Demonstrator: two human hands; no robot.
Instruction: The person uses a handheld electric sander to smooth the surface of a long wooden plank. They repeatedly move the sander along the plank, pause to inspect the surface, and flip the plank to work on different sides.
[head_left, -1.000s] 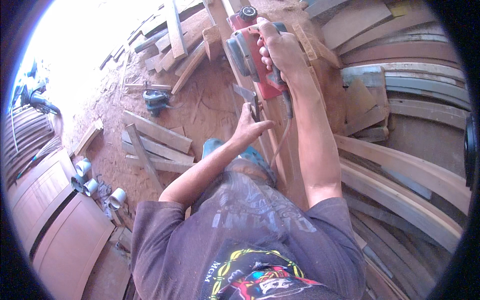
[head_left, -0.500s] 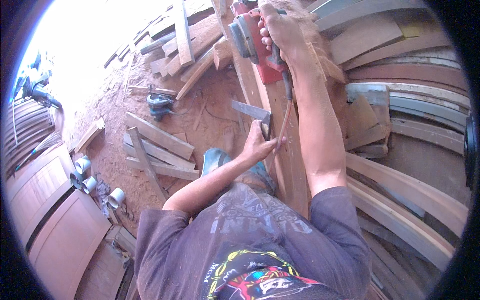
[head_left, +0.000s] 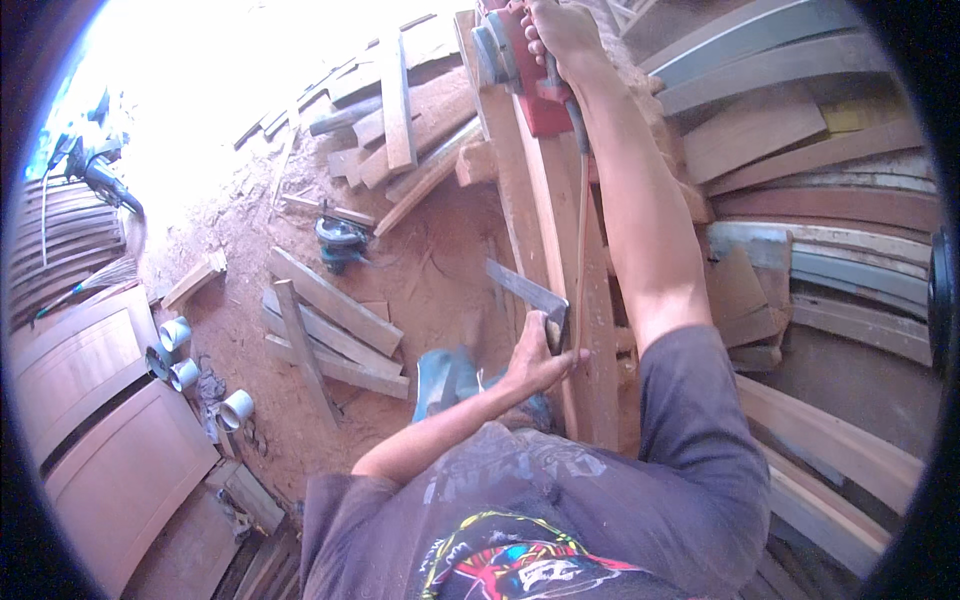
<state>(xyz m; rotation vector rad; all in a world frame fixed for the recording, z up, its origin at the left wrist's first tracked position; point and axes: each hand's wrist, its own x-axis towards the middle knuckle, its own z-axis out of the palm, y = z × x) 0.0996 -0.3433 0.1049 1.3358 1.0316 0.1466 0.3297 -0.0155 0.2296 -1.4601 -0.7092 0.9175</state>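
Observation:
My right hand (head_left: pixel 568 38) is closed round the handle of a red electric planer (head_left: pixel 546 112), which rests on a long wooden beam (head_left: pixel 597 370) at the far end of my reach. The planer's cord (head_left: pixel 583 225) runs back along the beam toward me. My left hand (head_left: pixel 536 362) grips the stock of a try square (head_left: pixel 527 290) beside the beam. Its metal blade points away to the left. The left fingertips lie at the cord; whether they hold it I cannot tell. The planer's underside is hidden.
A circular saw (head_left: pixel 342 240) sits on the dusty ground, with loose wood offcuts (head_left: pixel 335 300) nearby. Stacked boards (head_left: pixel 830 225) fill the right side. Panelled doors (head_left: pixel 120 470) and several white cups (head_left: pixel 236 408) are at the left. A motorbike (head_left: pixel 95 165) stands farther off.
My right arm has stretched farther forward, with the planer slid a little along the beam. The left hand with the try square sits lower and farther right in view. The view itself has shifted.

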